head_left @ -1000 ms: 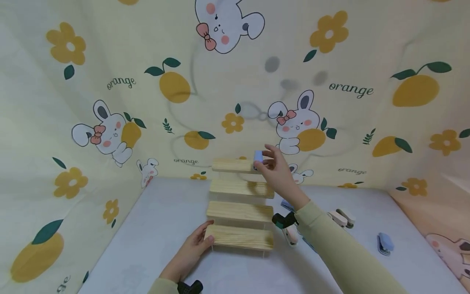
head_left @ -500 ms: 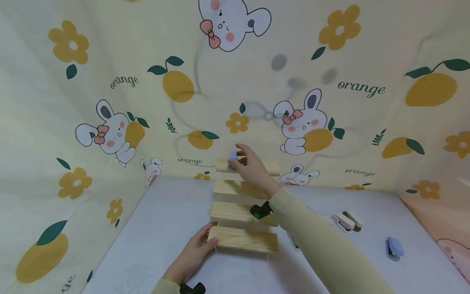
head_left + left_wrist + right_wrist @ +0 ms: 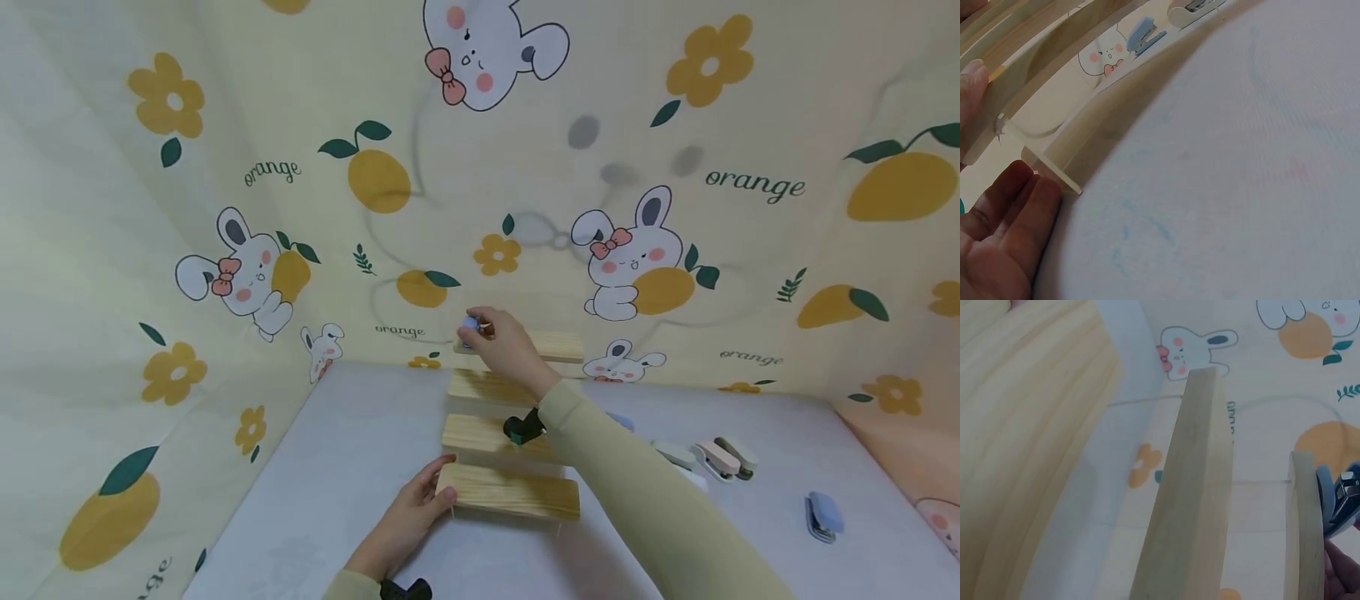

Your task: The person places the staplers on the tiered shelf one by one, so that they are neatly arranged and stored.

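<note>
A stepped rack (image 3: 510, 492) of wooden shelves on thin clear supports stands on the white table. My right hand (image 3: 510, 348) pinches a small blue stapler (image 3: 470, 327) at the left end of the top shelf (image 3: 557, 345). In the right wrist view, the stapler (image 3: 1346, 499) sits right against that shelf's surface, its metal part showing, with fingertips beside it. My left hand (image 3: 411, 510) holds the left end of the lowest shelf. Its thumb lies on the board, and in the left wrist view its other fingers (image 3: 1025, 219) are beside the clear support (image 3: 1047, 164).
Right of the rack lie several staplers: a light pink one (image 3: 717, 458) beside a dark grey-green one (image 3: 737, 455), a blue one (image 3: 825, 512) farther right, and others partly hidden by the right sleeve (image 3: 630, 467). A printed cloth (image 3: 525, 183) rises behind the table.
My right hand has carried the blue stapler leftward along the top shelf, from its right end to its left end. My left hand keeps its hold on the lowest shelf. The head view has shifted slightly.
</note>
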Action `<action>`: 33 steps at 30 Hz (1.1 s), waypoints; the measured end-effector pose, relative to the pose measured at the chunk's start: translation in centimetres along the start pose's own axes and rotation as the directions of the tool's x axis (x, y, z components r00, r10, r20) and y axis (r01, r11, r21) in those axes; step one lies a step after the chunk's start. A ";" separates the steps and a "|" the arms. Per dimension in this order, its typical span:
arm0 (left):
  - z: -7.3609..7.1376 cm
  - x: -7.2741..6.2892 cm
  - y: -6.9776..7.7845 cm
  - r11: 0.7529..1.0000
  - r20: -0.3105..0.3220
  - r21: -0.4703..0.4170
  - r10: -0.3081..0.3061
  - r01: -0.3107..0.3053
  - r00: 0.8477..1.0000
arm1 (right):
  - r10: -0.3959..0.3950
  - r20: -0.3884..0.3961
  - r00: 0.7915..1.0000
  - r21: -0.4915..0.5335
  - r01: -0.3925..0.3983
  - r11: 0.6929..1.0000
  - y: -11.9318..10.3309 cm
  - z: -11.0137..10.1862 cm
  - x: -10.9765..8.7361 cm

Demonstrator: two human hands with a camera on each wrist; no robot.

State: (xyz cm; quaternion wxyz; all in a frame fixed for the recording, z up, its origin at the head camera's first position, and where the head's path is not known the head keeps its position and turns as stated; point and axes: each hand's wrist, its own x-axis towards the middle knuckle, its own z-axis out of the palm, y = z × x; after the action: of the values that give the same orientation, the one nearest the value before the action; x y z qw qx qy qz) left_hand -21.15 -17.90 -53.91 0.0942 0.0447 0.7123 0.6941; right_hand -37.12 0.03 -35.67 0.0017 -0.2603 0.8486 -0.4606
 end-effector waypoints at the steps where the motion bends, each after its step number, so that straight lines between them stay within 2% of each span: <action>1: 0.0 0.0 0.0 1.000 0.000 0.001 0.001 -0.001 1.000 | -0.010 0.008 1.000 -0.002 0.010 1.000 0.0 0.0 0.0; 6: -0.1 -0.1 0.0 1.000 -0.001 0.031 0.005 -0.005 1.000 | -0.024 0.014 1.000 -0.120 0.026 0.992 0.3 0.2 0.1; 10: -0.1 -0.1 0.0 0.999 -0.005 0.036 0.007 -0.006 1.000 | 0.021 -0.015 1.000 -0.238 -0.024 0.971 0.3 0.5 -0.2; 18: 0.0 0.2 -0.1 1.000 -0.014 0.012 -0.001 0.001 1.000 | 0.038 -0.057 0.998 -0.314 -0.054 0.948 0.4 1.0 -0.1; 25: 0.1 0.1 -0.1 1.000 -0.007 0.018 0.009 -0.009 1.000 | 0.042 -0.042 0.998 -0.272 -0.052 0.961 0.2 0.4 -0.7; 33: 0.2 0.2 -0.1 0.998 -0.016 0.062 -0.001 0.002 1.000 | 0.026 -0.038 0.999 -0.170 -0.032 0.985 1.3 -2.7 -4.0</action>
State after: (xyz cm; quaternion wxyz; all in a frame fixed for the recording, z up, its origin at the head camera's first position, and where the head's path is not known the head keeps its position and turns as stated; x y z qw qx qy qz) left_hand -21.26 -17.66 -54.04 0.0877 0.0415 0.7344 0.6717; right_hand -34.88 4.47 -36.08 -0.0291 -0.2387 0.8885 -0.3909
